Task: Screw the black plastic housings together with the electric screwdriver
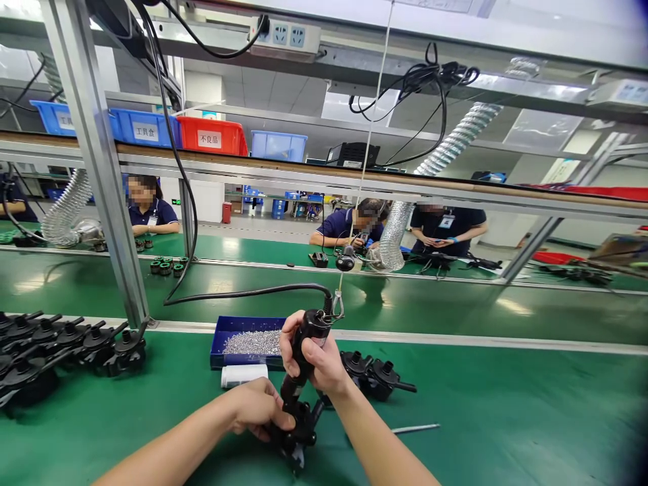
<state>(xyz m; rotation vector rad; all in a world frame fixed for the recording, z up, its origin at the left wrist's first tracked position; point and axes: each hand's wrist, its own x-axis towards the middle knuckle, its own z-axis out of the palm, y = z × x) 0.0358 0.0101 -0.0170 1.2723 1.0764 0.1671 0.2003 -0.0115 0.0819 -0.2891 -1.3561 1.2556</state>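
Driver (312,331) upright, slightly tilted, right in front of me, its lower end down at the black part (302,426). My right hand (324,361) is wrapped round its smooth black barrel, fingers curled; my left hand (257,405) pinches the knobbly part below, thumb and fingers pressed in.

Just beyond, there's the blue tray (217,359), shallow and straight-walled, with a heap of tiny, shiny metal bits (253,342); my right hand hides its far-right end. A white cylinder (244,375) lies against its near side. More black units (383,379) sit behind my right wrist, round with stubby arms, and a thin rod (416,428) lies on the glossy green bench (496,405).

Over left, rows of black housings (71,334). A metal post (101,162) and the drooping cable (253,293) cut across my view. Up on the shelf: blue bins (146,128), a red bin (212,137), contents hidden from me.
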